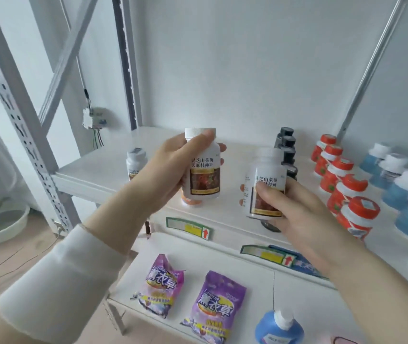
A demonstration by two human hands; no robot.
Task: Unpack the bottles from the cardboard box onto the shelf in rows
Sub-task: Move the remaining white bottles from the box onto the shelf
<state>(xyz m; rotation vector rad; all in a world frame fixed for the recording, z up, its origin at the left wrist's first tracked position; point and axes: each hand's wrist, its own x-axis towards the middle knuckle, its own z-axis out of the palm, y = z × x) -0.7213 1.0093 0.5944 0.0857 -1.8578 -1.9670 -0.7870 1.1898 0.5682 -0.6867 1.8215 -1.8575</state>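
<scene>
You hold one white bottle (pixel 202 165) upright in your left hand (pixel 170 175), fingers wrapped around its body and thumb near the cap, above the shelf (pixel 93 175). Your right hand (pixel 294 212) pinches a second bottle (pixel 265 180) low on its label, just to the right of the first. Left of your left grip a third bottle (pixel 135 165) stands on the shelf; right of your right grip stand rows of dark bottles (pixel 286 145), red bottles (pixel 342 175) and blue bottles (pixel 401 184).
</scene>
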